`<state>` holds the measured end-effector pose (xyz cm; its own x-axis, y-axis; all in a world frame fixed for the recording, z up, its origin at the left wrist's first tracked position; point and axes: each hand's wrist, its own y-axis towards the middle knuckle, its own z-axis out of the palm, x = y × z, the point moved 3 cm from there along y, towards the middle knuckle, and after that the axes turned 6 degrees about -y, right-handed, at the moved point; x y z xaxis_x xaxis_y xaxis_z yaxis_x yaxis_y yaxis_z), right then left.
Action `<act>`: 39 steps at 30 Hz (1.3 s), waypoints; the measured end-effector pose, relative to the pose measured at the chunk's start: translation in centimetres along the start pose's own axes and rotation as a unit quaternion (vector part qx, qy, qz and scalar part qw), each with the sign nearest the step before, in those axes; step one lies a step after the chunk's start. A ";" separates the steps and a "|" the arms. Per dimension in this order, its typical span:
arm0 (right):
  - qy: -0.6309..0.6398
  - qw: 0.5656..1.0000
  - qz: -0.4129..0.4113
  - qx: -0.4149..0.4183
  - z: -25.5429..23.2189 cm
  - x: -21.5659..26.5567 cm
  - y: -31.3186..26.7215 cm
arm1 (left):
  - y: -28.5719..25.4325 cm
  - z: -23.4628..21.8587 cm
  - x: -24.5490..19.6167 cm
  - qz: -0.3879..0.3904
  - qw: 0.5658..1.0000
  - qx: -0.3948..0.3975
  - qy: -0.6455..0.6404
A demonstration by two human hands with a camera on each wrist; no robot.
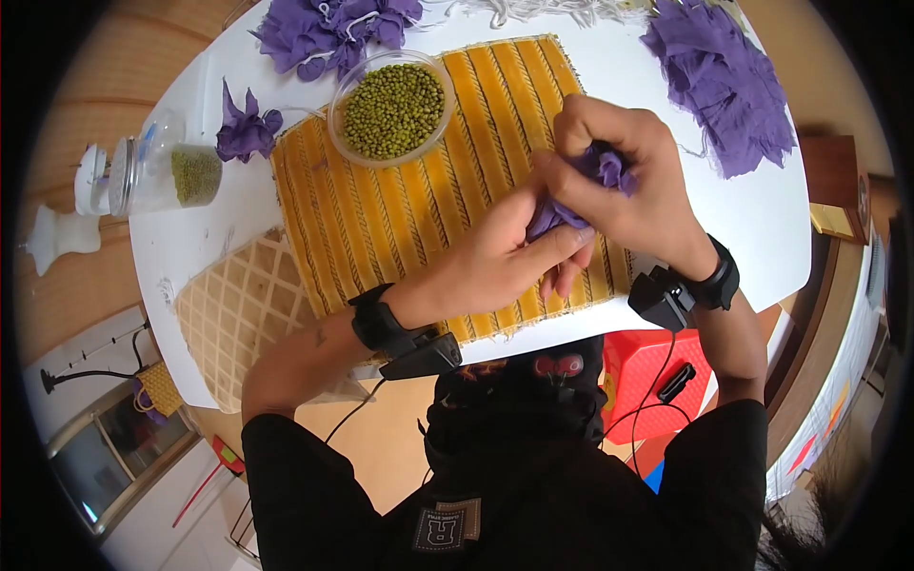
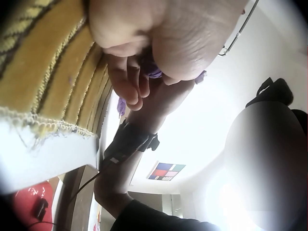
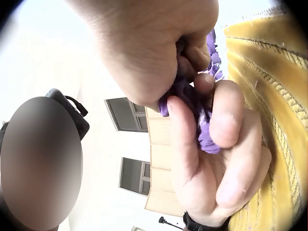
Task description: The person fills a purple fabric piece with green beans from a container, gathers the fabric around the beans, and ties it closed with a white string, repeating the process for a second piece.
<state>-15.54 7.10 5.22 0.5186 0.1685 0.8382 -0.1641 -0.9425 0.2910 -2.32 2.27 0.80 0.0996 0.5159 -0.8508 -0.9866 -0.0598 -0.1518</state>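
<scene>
Right hand (image 1: 640, 186): fingers curled in tight round the purple cloth (image 1: 555, 219), no gap. Left hand (image 1: 495, 252): thumb and index pinch the lower part of the same cloth, other fingers bent beneath. Cloth is bunched between both hands, raised over the mat (image 1: 381, 228), mostly hidden by fingers; can't tell what's inside, if anything.

Doing this well: hold the gathers firmly with the left thumb and index, work the right fingers close to that pinch, turn gently. Pulling hard could tear it, as it looks thin; a slack pinch would let the folds open. Right wrist view shows the pinch best.

Outward: bowl (image 1: 335, 126) of green beans (image 1: 395, 109) sits on the mat, beyond the left forearm, so a wide left elbow or sleeve swing might tip it. Small purple bundle (image 1: 248, 124) beside the mat's corner, more bundles (image 1: 328, 33) past the bowl. Loose purple pieces (image 1: 719, 86) lie piled on the right, white string (image 1: 533, 9) at the far edge. Jar (image 1: 152, 186) lies on its side at left. Wrist cable (image 1: 354, 415) hangs off the left wrist; could snag.
</scene>
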 end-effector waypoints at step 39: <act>-0.058 0.993 -0.040 -0.092 -0.3 0.1 0.0 | -0.1 -0.4 -1.0 0.056 0.985 -0.089 0.134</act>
<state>-15.75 7.18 5.46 0.6276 0.1966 0.7533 -0.2628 -0.8573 0.4427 -2.30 1.45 1.43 0.0448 0.2555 -0.9658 -0.9573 -0.2655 -0.1147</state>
